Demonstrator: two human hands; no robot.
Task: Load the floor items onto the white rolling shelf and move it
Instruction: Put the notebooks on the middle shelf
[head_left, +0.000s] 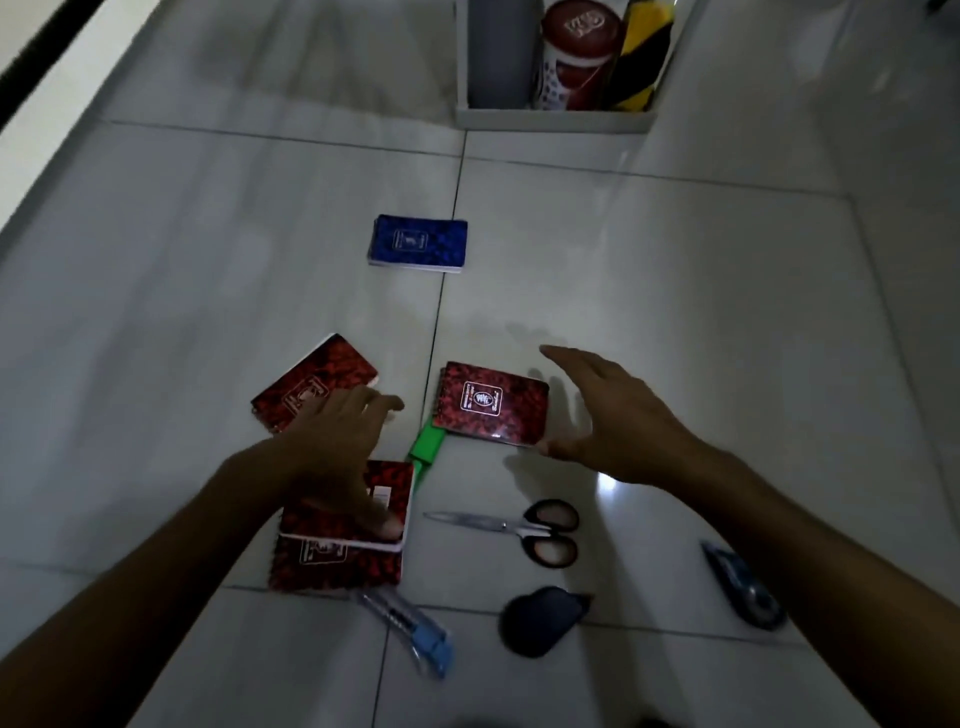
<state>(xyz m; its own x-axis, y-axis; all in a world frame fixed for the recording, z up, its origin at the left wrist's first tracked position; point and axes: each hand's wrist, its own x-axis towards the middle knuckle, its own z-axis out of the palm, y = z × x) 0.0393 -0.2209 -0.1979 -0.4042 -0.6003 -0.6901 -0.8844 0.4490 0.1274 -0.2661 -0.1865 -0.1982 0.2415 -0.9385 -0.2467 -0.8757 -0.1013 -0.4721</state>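
Your left hand (337, 447) holds a red notebook (387, 499), thumb on the cover, over another red one (332, 564) lying on the floor. Your right hand (608, 421) is spread wide, fingers straight, holding nothing, just beside a third red notebook (491, 402).

Count: four red notebooks, the fourth (311, 379) partly under your left hand; one blue notebook (418, 243) farther off; one green item (427, 448) tucked under the third notebook's corner; one pair of scissors (524, 529); one blue cutter (410, 631); two dark items, blurred, one (540, 618) near the cutter, one (743, 584) by your right forearm.

Surface: glossy pale floor tiles (675, 270). The white shelf (556, 117) stands beyond, with a red-lidded can (579, 57) and a yellow-black item (641, 57) inside.
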